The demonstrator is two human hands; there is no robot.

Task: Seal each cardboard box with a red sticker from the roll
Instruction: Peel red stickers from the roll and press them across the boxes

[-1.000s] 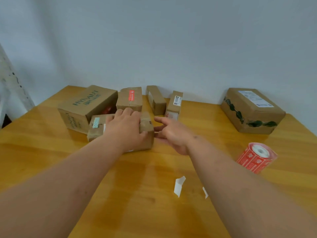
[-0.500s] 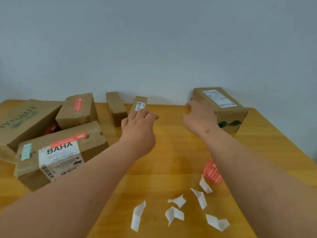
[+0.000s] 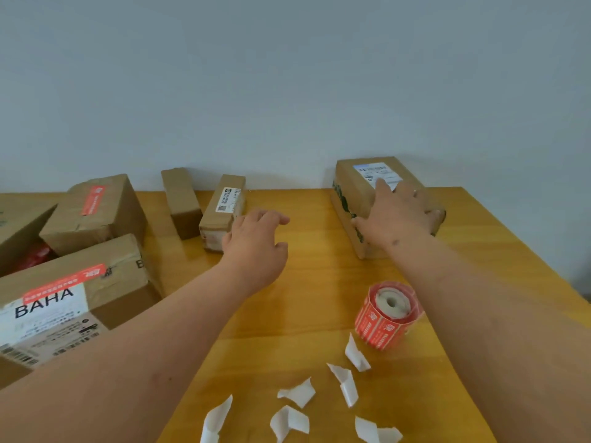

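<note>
A brown cardboard box (image 3: 350, 187) with a white label and green tape stands at the back right. My right hand (image 3: 398, 215) lies on its top, fingers spread and fairly straight, thumb against its left side. My left hand (image 3: 256, 247) hovers over the table's middle with loosely curled fingers and holds nothing. The roll of red stickers (image 3: 388, 314) stands on the table beneath my right forearm. At the left, the BAHA box (image 3: 105, 292) and another box (image 3: 96, 212) behind it each carry a red sticker.
Two small narrow boxes (image 3: 180, 199) (image 3: 224, 209) lie near the wall at the back middle. A larger open box (image 3: 19, 225) shows at the far left edge. Several white backing scraps (image 3: 297, 394) litter the wooden table (image 3: 319, 282) near the front.
My view has swung right. My left hand let go of the BAHA box and moved to the middle. My right hand reached out and landed on the back-right box.
</note>
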